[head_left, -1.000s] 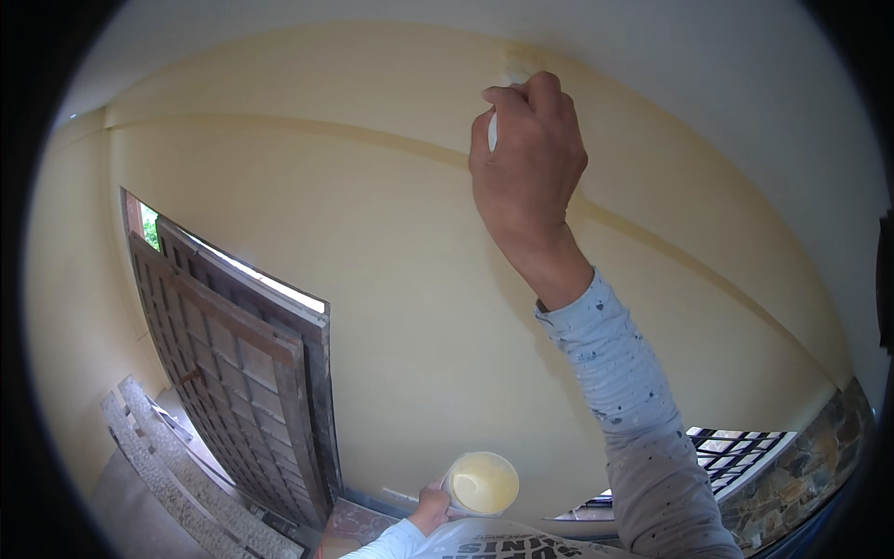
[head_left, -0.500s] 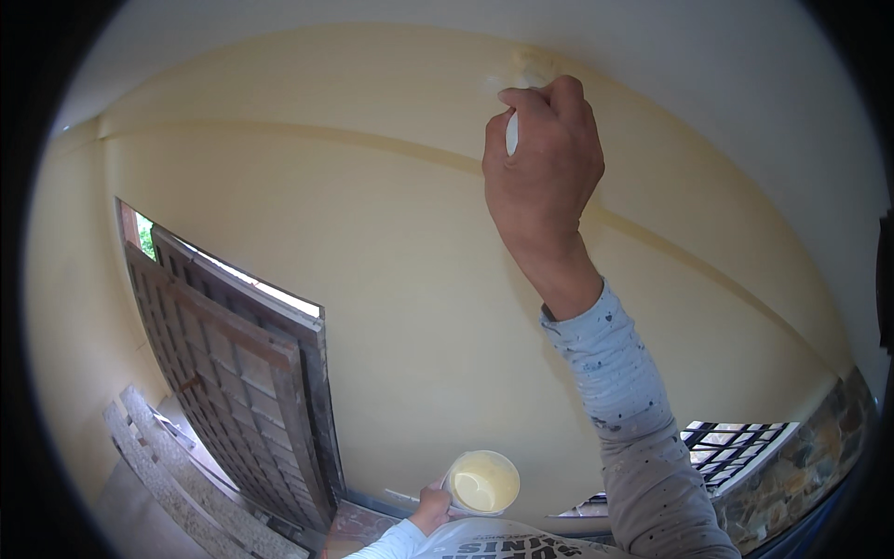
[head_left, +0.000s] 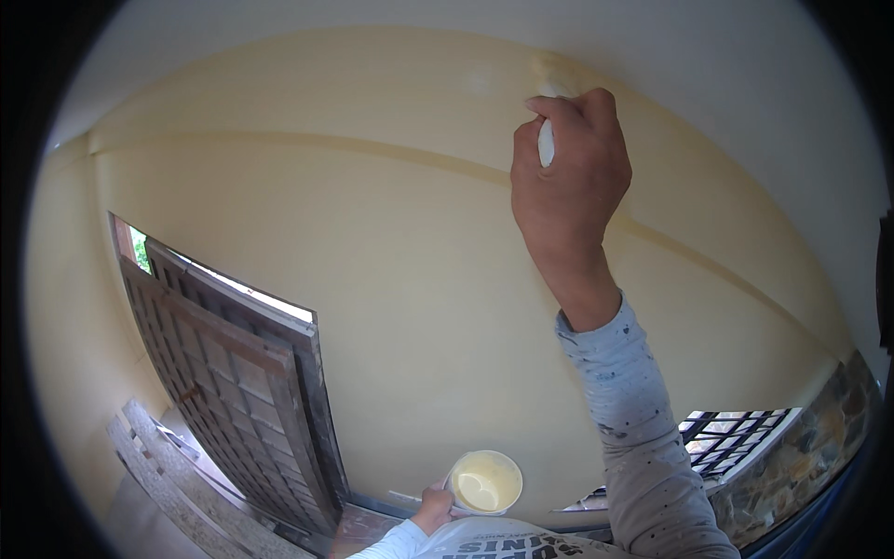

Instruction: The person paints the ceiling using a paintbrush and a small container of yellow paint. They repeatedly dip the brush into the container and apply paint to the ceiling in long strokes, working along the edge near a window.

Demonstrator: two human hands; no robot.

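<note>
The left hand (head_left: 434,508) grips the side of the paint bucket (head_left: 504,464), best held level; farther right, a white-handled brush (head_left: 547,143), pinched in the right hand (head_left: 577,191), is near the yellow wall's (head_left: 419,279) top edge, where light strokes should spare the ceiling (head_left: 726,93).

Worn on the head, left of a side-by-side fisheye pair. Faces the wall (head_left: 419,289) from nearby, upright and unmirrored, past the closer, raised right hand (head_left: 577,177). Takes in ceiling (head_left: 708,70) above and door (head_left: 228,373) at left, and looks down into the tub (head_left: 486,458) near the lower edge.
</note>
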